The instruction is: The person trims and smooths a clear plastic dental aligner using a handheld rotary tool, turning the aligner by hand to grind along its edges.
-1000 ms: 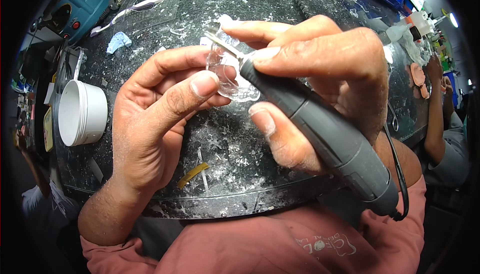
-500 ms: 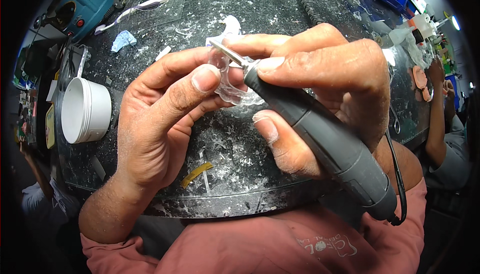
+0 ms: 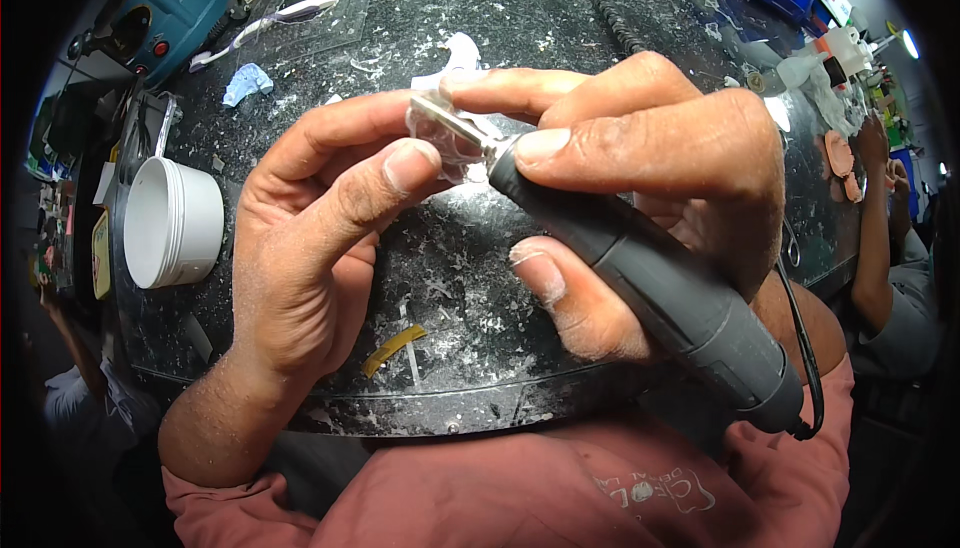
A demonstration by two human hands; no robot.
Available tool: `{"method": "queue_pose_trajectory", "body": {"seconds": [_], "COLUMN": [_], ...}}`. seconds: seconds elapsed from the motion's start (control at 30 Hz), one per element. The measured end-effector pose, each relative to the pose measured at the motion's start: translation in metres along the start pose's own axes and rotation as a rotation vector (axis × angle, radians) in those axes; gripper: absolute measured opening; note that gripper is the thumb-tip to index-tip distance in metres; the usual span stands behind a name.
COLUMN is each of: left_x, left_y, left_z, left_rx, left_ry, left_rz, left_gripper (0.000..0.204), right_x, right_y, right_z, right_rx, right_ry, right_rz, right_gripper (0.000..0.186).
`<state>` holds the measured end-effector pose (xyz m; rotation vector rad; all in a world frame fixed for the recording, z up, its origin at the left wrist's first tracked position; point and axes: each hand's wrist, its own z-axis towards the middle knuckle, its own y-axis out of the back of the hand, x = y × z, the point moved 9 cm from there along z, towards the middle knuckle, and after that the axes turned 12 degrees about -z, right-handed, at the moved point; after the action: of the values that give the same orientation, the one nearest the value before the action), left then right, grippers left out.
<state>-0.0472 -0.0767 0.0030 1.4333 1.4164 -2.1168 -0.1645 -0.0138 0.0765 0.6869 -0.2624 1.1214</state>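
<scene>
My left hand (image 3: 325, 218) pinches a clear plastic dental aligner tray (image 3: 428, 126) between thumb and fingers, above the middle of the bench. In my right hand (image 3: 690, 148) is a black corded rotary handpiece (image 3: 655, 288), held slantwise like a pen. Its metal bur (image 3: 462, 126) lies at the tray, and whether it touches the plastic I cannot tell. The right index fingertip reaches over toward the left fingertips beside the tray. Part of the tray is hidden by my left fingers and the handpiece tip.
The dark bench (image 3: 470, 318) is dusted with white shavings. A white tub (image 3: 172, 223) stands at left, a blue machine (image 3: 165, 18) behind it. A purple-white toothbrush-like tool (image 3: 270, 23), a blue scrap (image 3: 247, 84) and a yellow strip (image 3: 393, 350) lie about. Pink dental models (image 3: 840, 155) sit right, near another person's arm (image 3: 872, 238).
The clear tray has turned in my left fingers and now shows more edge-on, its lower curve raised. The handpiece has shifted slightly to the right at its back end.
</scene>
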Motion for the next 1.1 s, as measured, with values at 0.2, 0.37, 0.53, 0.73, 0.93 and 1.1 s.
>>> {"method": "queue_pose_trajectory", "body": {"seconds": [0.2, 0.37, 0.53, 0.73, 0.93, 1.1], "left_x": [-0.004, -0.004, -0.010, -0.013, -0.015, -0.015], "left_y": [-0.005, -0.001, 0.002, -0.004, -0.006, 0.000], "left_z": [0.002, 0.001, -0.002, -0.003, -0.003, -0.002], "left_rx": [0.021, 0.033, 0.037, 0.113, 0.117, 0.033], "left_ry": [-0.053, -0.073, -0.136, -0.169, -0.194, -0.175], "left_rz": [0.020, 0.054, 0.110, 0.114, 0.205, 0.174], "left_gripper": [0.028, 0.029, 0.030, 0.031, 0.031, 0.029], "right_x": [-0.005, 0.002, 0.010, 0.008, 0.001, 0.003], "right_y": [0.006, 0.008, -0.006, 0.000, 0.006, 0.003], "right_z": [-0.008, -0.006, 0.005, -0.002, -0.004, 0.000], "right_rx": [-0.120, -0.124, 0.113, 0.098, 0.013, 0.059], "right_ry": [-0.022, 0.003, 0.069, 0.157, 0.065, 0.086], "right_rz": [0.095, 0.010, -0.070, -0.073, -0.046, 0.063], "right_gripper": [0.032, 0.033, 0.033, 0.035, 0.031, 0.029]}}
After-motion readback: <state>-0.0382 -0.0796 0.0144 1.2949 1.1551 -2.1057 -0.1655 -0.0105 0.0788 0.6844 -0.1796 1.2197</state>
